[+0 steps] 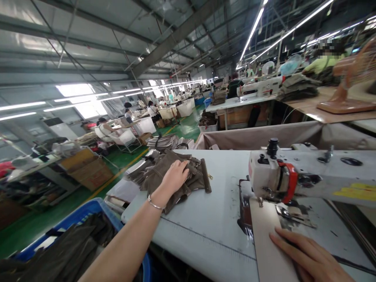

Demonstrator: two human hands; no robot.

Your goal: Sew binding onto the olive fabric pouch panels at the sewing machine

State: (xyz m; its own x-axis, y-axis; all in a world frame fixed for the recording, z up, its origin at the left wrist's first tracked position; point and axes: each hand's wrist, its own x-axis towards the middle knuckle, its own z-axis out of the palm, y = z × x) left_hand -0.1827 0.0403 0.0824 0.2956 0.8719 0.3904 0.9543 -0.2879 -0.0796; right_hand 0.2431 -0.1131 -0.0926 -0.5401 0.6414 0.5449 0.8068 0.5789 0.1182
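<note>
My left hand (176, 175), with a bangle at the wrist, reaches across to a heap of dark brown fabric pieces (158, 168) on the left part of the sewing table. Its fingers are bent onto the top fabric piece, and fabric covers part of the grip. A rolled brown strip (205, 176) lies at the heap's right edge. My right hand (308, 250) rests with fingers stretched out on a pale beige panel (267, 239). That panel runs beneath the head of a white sewing machine (261, 172) with a red part; the needle area is partly hidden.
A blue basket (101, 203) holding dark fabric stands at the lower left. Stacked pieces (163, 141) sit behind the heap. Beyond the table are a fabric trough (264, 135), another sewing machine (260, 88) and a brown fan (346, 90). Several people work farther off.
</note>
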